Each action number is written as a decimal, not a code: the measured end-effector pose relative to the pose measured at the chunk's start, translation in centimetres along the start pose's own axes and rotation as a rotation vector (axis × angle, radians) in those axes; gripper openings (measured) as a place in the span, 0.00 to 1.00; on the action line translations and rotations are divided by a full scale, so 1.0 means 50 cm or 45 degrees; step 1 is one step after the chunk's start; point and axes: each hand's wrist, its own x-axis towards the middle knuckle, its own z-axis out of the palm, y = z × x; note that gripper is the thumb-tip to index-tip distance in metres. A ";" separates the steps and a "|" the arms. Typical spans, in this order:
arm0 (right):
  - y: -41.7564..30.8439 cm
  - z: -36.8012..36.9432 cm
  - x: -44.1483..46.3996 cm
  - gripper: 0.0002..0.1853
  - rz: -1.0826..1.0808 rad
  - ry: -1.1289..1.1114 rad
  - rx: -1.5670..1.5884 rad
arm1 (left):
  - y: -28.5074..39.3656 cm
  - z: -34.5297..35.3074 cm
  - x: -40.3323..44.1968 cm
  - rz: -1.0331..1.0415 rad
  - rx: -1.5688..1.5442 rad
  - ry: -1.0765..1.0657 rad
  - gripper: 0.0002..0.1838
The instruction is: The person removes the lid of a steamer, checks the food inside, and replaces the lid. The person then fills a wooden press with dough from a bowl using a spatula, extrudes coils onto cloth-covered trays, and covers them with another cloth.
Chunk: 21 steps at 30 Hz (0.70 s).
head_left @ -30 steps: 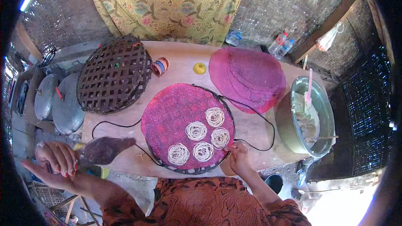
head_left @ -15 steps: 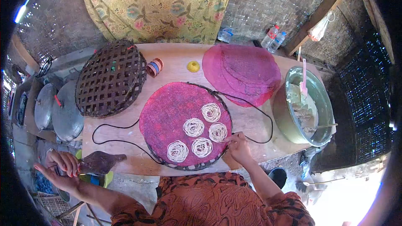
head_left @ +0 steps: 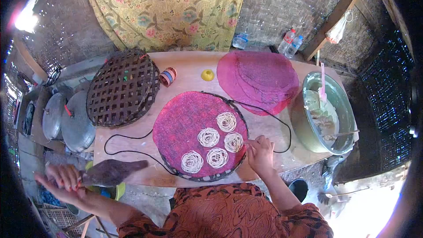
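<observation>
My left hand [head_left: 64, 178] is wrapped round the gathered top of a dark piping bag [head_left: 114, 172], whose narrow end points right over the table's front edge. Thumb and fingers of my right hand [head_left: 261, 153] are pinched together at the right rim of a round tray covered with pink mesh [head_left: 174, 114]; whatever they hold is too small to make out. Closest to those fingertips lies a coiled nest of pale strands [head_left: 233, 142]. Several similar nests, among them an upper one [head_left: 226, 122] and a lower left one [head_left: 192, 161], rest on the mesh.
A stack of pink mesh rounds [head_left: 264, 79] lies at the back right, beside a green tub [head_left: 304, 128] of pale paste. Dark woven trays [head_left: 121, 92] are at the left. A yellow ring-shaped thing [head_left: 207, 75] and a black cord loop [head_left: 288, 136] lie on the table [head_left: 132, 145].
The bag's narrow end has swung to the right, while my left hand has shifted slightly left. My right fingertips have drawn back a little from the nearest nest. The whole view has shifted slightly.
</observation>
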 end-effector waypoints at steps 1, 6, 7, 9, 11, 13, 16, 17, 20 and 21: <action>-0.023 -0.020 0.003 0.12 -0.002 -0.130 0.373 | 0.002 -0.001 0.004 0.003 0.001 -0.005 0.31; -0.223 -0.052 -0.009 0.19 -0.560 -0.141 0.687 | -0.100 0.102 -0.009 -0.435 -0.578 -0.014 0.28; -0.233 -0.037 -0.018 0.21 -0.604 -0.138 0.754 | -0.143 0.125 -0.018 -0.564 -0.629 0.000 0.28; -0.173 0.026 -0.032 0.21 -0.362 -0.321 0.774 | -0.218 0.183 -0.060 -0.700 -0.511 0.051 0.24; -0.132 0.015 -0.014 0.22 -0.128 -0.487 0.785 | -0.273 0.195 -0.119 -0.880 0.032 -0.332 0.22; -0.119 -0.055 -0.018 0.21 -0.109 -0.457 0.842 | -0.296 0.173 -0.196 -0.667 0.915 -1.447 0.37; -0.112 -0.125 -0.025 0.18 -0.290 -0.661 0.595 | -0.337 0.169 -0.290 -0.878 1.029 -1.913 0.30; -0.100 -0.128 -0.023 0.18 -0.285 -0.650 0.598 | -0.349 0.157 -0.316 -0.870 1.031 -1.924 0.30; -0.052 -0.139 0.017 0.26 -0.161 -0.814 0.762 | -0.349 0.161 -0.361 -0.905 0.781 -1.827 0.25; -0.036 -0.128 0.035 0.30 -0.086 -0.710 0.906 | -0.327 0.202 -0.357 -1.015 0.698 -1.853 0.26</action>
